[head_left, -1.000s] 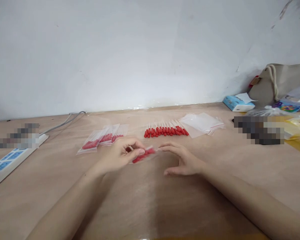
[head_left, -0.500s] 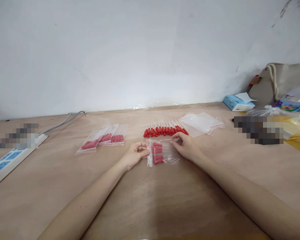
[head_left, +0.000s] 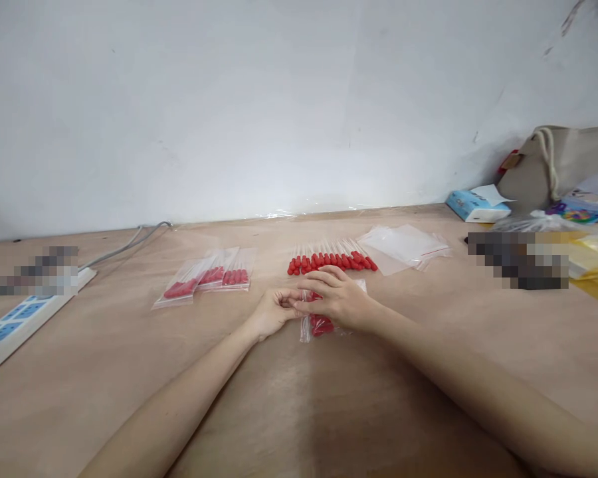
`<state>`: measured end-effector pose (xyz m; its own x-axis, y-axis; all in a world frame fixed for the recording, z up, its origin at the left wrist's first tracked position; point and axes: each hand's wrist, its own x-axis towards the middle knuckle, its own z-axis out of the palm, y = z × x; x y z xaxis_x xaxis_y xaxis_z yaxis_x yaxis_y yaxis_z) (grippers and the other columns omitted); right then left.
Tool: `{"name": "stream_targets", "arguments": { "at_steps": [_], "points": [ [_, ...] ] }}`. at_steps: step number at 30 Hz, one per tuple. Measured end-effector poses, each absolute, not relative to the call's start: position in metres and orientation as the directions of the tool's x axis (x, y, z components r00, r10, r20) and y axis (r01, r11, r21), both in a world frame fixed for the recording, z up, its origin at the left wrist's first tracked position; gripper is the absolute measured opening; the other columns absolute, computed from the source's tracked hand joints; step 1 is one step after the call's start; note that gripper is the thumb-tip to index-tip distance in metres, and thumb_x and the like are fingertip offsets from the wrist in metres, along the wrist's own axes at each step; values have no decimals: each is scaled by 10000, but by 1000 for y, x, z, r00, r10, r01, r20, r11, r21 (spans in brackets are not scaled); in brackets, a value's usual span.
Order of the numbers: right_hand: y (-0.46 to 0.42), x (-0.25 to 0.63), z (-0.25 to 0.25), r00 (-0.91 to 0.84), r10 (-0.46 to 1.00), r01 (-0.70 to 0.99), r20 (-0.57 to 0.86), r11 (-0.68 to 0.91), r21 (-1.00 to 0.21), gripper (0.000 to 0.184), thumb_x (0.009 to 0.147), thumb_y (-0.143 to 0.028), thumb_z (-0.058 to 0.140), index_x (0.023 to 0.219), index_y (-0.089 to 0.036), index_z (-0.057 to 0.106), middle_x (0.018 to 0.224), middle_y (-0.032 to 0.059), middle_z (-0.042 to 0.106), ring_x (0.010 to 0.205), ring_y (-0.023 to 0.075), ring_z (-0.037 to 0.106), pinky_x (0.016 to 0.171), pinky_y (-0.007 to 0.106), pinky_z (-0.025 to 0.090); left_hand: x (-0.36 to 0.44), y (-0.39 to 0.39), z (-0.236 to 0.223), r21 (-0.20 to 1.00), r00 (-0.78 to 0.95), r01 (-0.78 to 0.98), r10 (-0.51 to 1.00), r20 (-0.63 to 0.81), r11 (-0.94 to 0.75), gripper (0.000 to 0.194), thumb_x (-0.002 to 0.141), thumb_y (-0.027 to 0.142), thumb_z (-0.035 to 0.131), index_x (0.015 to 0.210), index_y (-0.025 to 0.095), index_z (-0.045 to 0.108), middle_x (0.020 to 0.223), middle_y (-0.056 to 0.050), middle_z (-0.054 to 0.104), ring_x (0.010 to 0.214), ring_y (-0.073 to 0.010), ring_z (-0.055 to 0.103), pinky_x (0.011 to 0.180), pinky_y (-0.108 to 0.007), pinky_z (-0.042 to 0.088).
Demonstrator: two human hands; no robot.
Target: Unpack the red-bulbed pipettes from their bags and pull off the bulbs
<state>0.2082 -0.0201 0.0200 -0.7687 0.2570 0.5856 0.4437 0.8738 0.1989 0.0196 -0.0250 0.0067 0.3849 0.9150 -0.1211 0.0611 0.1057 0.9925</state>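
A clear zip bag [head_left: 305, 329] lies in front of me, with several red-ended pieces [head_left: 321, 325] inside. My left hand [head_left: 275, 312] pinches its zip edge between thumb and fingers. Over the bag spreads my right hand [head_left: 337, 300], fingers apart and pointing left, their tips by my left fingertips. It covers much of the bag, and the exact contact is hidden. Just beyond the hands lies a row of thin pale sticks with red ends [head_left: 331, 260]. Filled zip bags [head_left: 183, 289] with similar red-ended sticks overlap to the left.
Flat clear bags [head_left: 403, 244] are stacked right of the stick row. A power strip [head_left: 17, 318] with a grey cable [head_left: 124, 247] lies at left. Farther right are a blue tissue pack [head_left: 478, 204], a blurred dark object [head_left: 521, 260] and a beige bag [head_left: 573, 159]. A white wall [head_left: 279, 113] stands behind.
My right hand has moved left from the bag's far end to its zip end, now covering the red pieces. My left hand keeps its pinch, slightly shifted right.
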Motion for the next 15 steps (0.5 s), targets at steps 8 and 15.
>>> {"name": "stream_targets", "arguments": {
  "at_steps": [8, 15],
  "points": [
    [-19, 203, 20, -752, 247, 408, 611, 903, 137, 168, 828, -177, 489, 811, -233, 646, 1034, -9, 617, 1030, 182, 436, 926, 381, 286, 13, -23, 5, 984, 421, 100, 890, -174, 145, 321, 478, 229, 796, 751, 127, 661, 587, 28, 643, 553, -87, 572, 625, -230, 450],
    [-23, 199, 14, -694, 357, 401, 625, 913, -76, 147, 844, -204, 455, 803, -167, 591, 939, 43, 613, 953, 170, 463, 845, 337, 359, 9, -22, 2, 989, 524, 47, 839, -144, 141, 270, 565, 286, 759, 779, 140, 684, 727, -13, 685, 687, -119, 611, 719, -249, 460]
  ]
}}
